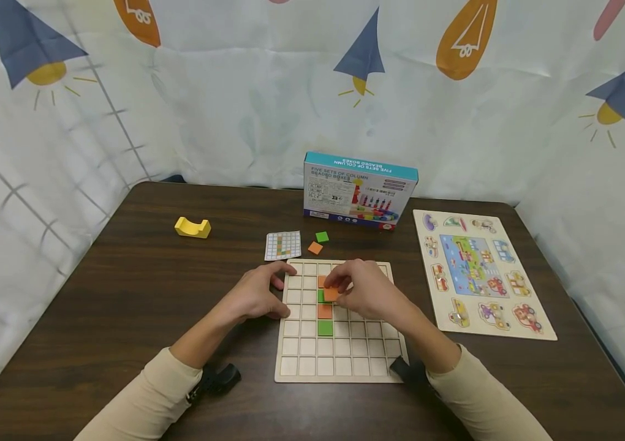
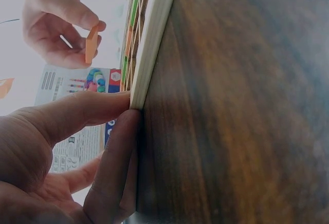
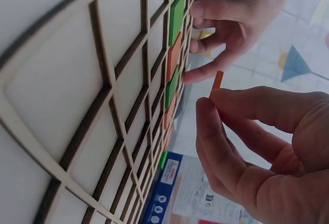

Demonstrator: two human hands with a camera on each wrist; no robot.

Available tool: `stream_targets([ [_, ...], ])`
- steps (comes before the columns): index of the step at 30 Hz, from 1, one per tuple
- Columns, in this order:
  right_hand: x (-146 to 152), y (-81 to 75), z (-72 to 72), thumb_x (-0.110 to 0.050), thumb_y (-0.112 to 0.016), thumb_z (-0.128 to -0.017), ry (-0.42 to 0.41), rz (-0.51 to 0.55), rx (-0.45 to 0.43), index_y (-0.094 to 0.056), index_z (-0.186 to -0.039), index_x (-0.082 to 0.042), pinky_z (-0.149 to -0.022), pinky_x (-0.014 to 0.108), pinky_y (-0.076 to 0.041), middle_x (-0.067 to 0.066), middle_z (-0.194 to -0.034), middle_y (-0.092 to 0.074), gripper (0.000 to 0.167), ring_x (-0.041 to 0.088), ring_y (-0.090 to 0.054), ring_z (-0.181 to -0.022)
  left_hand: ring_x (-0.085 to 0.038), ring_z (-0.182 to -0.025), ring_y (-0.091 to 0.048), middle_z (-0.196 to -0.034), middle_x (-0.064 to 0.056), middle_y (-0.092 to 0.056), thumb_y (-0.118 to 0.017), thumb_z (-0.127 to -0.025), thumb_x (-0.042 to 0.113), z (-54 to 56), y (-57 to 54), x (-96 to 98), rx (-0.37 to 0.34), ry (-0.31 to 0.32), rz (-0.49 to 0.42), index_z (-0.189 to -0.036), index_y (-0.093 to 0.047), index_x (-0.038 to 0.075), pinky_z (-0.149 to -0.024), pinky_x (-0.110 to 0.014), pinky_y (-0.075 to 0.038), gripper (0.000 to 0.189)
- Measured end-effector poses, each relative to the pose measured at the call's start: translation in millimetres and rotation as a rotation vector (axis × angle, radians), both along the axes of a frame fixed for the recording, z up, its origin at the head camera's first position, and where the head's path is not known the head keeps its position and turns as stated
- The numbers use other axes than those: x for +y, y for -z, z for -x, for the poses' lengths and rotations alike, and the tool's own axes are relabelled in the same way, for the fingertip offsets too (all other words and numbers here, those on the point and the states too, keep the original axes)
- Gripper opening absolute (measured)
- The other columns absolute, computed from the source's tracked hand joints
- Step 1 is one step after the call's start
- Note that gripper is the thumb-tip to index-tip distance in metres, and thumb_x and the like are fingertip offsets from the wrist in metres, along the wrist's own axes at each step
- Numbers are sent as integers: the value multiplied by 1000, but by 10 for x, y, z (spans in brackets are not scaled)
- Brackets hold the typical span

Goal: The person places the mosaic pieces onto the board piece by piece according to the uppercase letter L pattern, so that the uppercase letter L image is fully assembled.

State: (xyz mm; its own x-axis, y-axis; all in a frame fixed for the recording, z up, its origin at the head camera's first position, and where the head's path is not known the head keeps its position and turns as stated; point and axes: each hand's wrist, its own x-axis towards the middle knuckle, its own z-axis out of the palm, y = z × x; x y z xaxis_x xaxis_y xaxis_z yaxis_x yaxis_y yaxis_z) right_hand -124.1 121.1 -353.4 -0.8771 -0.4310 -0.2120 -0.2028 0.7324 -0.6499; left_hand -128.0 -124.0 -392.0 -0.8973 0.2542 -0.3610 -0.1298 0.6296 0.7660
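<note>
A thin, square orange tile [image 1: 331, 294] is raised above the pale wooden grid board [image 1: 334, 375], clear of its surface, pinched narrowly between the thumb and fingertips of the right hand [image 1: 366, 289]. Below it, the third column from the left carries a run of four flat square tiles, alternating orange and green, with a green one [image 1: 325, 328] nearest the person. The left hand [image 1: 260, 291] is at the board's left edge, thumb and fingers spread apart, touching that edge.

Just beyond the board's far edge, a white paper card [image 1: 274, 246] printed with a grid and coloured squares lies on the dark brown wood-grain tabletop [image 1: 97, 318]. Beside it are a loose green tile [image 1: 321, 236] and a loose orange tile [image 1: 315, 248].

Farther back stands a white, blue-topped cardboard box [image 1: 334, 184] with printed pictures. A yellow block with a curved hollow [image 1: 193, 229] sits to the far left, and a cream picture-puzzle board [image 1: 475, 329] with vehicle pieces lies to the right. White cloth [image 1: 290, 122] printed with blue and orange lamps hangs behind.
</note>
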Motion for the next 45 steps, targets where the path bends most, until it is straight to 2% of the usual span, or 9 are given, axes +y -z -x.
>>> stream_targets([
  [8, 22, -4, -81, 5, -78, -80, -46, 32, 26, -78, -101, -12, -74, 28, -54, -3, -92, -72, 26, 15, -63, -84, -27, -86, -62, -115, -15, -59, -89, -69, -5, -5, -12, 7, -22, -20, -13, -136, -62, 17, -63, -33, -59, 76],
  [18, 26, 11, -171, 3, -80, -81, -46, 21, -11, -76, -98, -12, -78, 31, -53, -2, -92, -72, 23, 13, -61, -82, -28, -91, -59, -115, -14, -59, -90, -69, -3, -9, -16, 3, -16, -13, -3, -136, -62, 18, -63, -33, -57, 76],
  [23, 31, 29, -210, 3, -81, -80, -78, 22, -1, -76, -96, -13, -75, 29, -52, -4, -89, -71, 23, 13, -61, -80, -27, -87, -62, -116, -15, -59, -89, -69, -4, -6, -8, 1, -24, -19, -12, -137, -62, 17, -63, -33, -58, 76],
  [30, 17, 39, -267, 6, -82, -76, -120, 39, -40, -76, -96, -11, -73, 27, -54, -2, -87, -68, 27, 17, -61, -83, -26, -82, -64, -115, -15, -59, -89, -68, -5, -4, -4, 3, -31, -23, -23, -137, -62, 17, -63, -34, -60, 77],
  [37, -2, 83, -337, 6, -83, -74, -147, 33, -25, -74, -93, -12, -71, 26, -52, -4, -83, -67, 28, 15, -61, -80, -25, -80, -65, -116, -16, -58, -89, -68, -6, -1, -9, 12, -29, -23, -24, -137, -62, 16, -62, -34, -60, 78],
  [45, -46, 120, -375, 5, -86, -70, -218, 19, -33, -73, -88, -14, -67, 25, -50, -3, -78, -65, 29, 11, -58, -74, -27, -89, -60, -115, -14, -60, -90, -67, -3, 0, -7, 4, -7, -11, 8, -136, -62, 18, -63, -33, -56, 77],
])
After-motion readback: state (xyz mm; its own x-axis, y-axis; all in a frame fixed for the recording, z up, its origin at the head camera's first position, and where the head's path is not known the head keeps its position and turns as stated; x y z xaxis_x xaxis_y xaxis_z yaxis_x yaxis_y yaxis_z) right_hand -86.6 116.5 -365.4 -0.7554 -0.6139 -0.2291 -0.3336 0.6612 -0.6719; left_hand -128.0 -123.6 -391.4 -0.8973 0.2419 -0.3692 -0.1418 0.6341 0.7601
